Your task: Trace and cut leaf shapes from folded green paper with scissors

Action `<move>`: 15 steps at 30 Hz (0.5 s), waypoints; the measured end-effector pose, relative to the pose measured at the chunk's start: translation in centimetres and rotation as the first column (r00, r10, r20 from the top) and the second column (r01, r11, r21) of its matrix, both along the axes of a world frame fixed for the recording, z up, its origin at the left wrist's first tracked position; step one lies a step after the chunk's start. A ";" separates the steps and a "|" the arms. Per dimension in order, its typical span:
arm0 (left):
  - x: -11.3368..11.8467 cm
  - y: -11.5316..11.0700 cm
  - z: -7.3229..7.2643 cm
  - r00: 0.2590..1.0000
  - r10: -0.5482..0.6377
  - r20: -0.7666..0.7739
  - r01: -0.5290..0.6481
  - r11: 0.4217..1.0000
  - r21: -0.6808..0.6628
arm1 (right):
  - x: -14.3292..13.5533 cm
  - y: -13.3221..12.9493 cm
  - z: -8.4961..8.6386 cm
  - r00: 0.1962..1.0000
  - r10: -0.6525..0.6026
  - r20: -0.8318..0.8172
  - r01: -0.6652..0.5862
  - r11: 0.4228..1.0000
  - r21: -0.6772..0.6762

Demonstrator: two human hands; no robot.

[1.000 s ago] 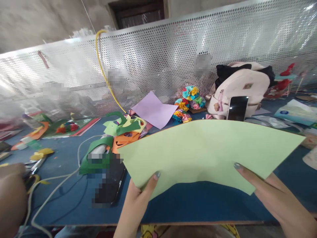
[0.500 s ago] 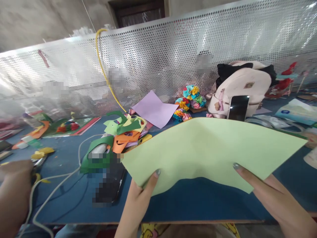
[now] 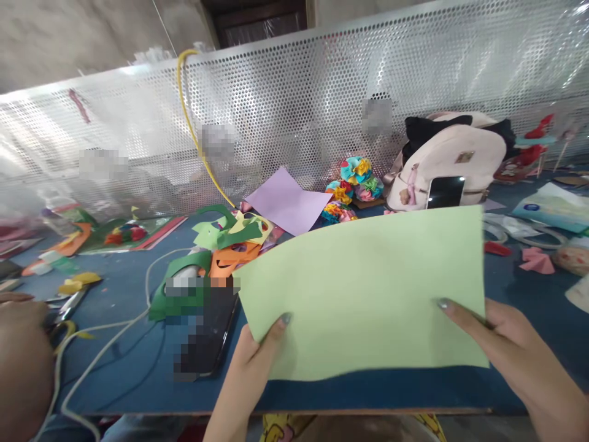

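A sheet of light green paper [image 3: 368, 294] is held up over the blue table, slightly bowed along its top edge. My left hand [image 3: 262, 347] grips its lower left side, thumb on the front and fingers behind. On the right side my right hand [image 3: 488, 337] pinches the sheet the same way, its fingers mostly hidden by the paper. Just left of the sheet lies a dark phone [image 3: 214, 331], partly blurred out. Green paper scraps [image 3: 161, 301] and orange paper scraps [image 3: 234, 258] with cut-out holes are piled beside it.
A purple sheet [image 3: 289, 201] and crinkled paper flowers [image 3: 356, 172] lie behind. A pale backpack [image 3: 453, 159] has a phone [image 3: 445, 192] leaning on it. White cables [image 3: 105, 328] cross the left side, near another person's arm [image 3: 23, 362]. A perforated metal panel [image 3: 285, 116] borders the table.
The green sheet has straightened from an arched bend to a flatter, more upright pose. Its right edge has come inward, uncovering red and pink scraps. The other person's hand shifted slightly left.
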State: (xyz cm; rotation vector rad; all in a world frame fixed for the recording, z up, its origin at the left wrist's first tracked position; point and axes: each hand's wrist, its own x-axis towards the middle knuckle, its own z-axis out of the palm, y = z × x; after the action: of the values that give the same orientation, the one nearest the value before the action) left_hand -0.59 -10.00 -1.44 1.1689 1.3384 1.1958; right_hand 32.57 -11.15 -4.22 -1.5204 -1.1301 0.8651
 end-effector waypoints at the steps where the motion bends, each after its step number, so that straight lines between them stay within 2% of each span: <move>1: -0.1 -0.2 0.1 0.999 -0.018 0.033 0.020 0.998 -0.058 | 0.3 -0.1 0.1 1.000 -0.010 -0.006 0.010 0.999 -0.041; 4: -0.5 -0.7 0.3 0.993 -0.023 0.115 0.045 0.982 -0.186 | 0.5 -0.5 0.4 0.994 -0.070 -0.088 0.058 0.990 -0.127; 7: -0.7 -0.9 0.0 0.987 -0.005 0.162 0.042 0.973 -0.226 | 0.0 -0.9 0.7 0.988 -0.101 -0.114 0.087 0.988 -0.124; 9: -1.0 -0.8 -0.5 0.991 0.003 0.131 0.021 0.982 -0.188 | -0.2 -1.0 0.7 0.991 -0.117 -0.066 0.113 0.991 -0.067; 11: -1.2 -0.7 -1.1 0.998 0.027 0.059 -0.022 0.996 -0.091 | -0.3 -1.0 0.5 0.991 -0.130 -0.018 0.130 0.991 0.015; 15: -1.1 -0.6 -1.7 0.995 0.093 -0.020 -0.092 0.994 0.064 | -0.3 -0.7 -0.3 0.995 -0.089 -0.044 0.093 0.989 0.117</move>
State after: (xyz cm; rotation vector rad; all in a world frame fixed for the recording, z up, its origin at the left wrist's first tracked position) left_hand -1.73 -10.61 -3.13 1.1785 1.3940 1.3026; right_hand 32.31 -11.88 -4.51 -1.4396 -1.0575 0.7486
